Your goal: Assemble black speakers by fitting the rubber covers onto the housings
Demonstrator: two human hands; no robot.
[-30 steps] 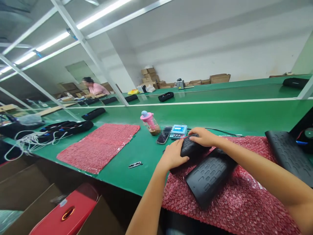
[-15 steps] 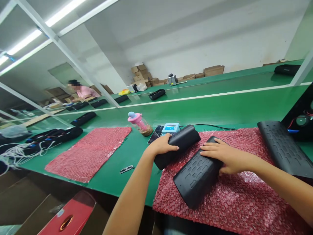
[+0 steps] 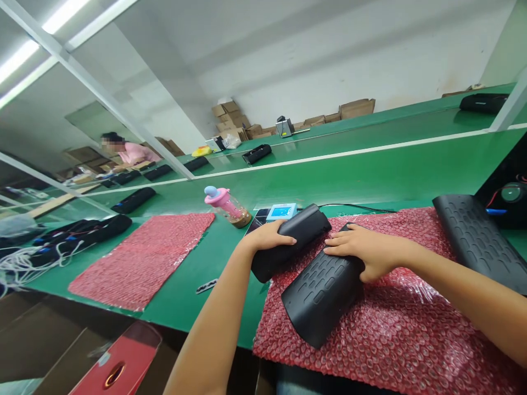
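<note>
My left hand (image 3: 269, 237) is wrapped over the near end of a smooth black speaker housing (image 3: 302, 230), thumb on its top. That housing lies at the left edge of the red bubble wrap (image 3: 387, 340). Right beside it, a second black housing with an oval-dimpled face (image 3: 317, 288) rests tilted on the wrap. Over its far end my right hand (image 3: 366, 249) is closed, fingers across the top and thumb on the near side. The undersides of both housings are hidden.
Another dimpled black housing (image 3: 477, 236) stands at the right, by an open part with wires (image 3: 510, 192). Behind my left hand are a light-blue meter (image 3: 282, 212), a phone (image 3: 258, 218) and a pink-lidded bottle (image 3: 228, 206). More bubble wrap (image 3: 144, 258) lies left. A co-worker (image 3: 132, 151) sits far left.
The view has shifted slightly, so most things sit a little further left. Both hands keep their hold, and the two housings stay in nearly the same place on the wrap.
</note>
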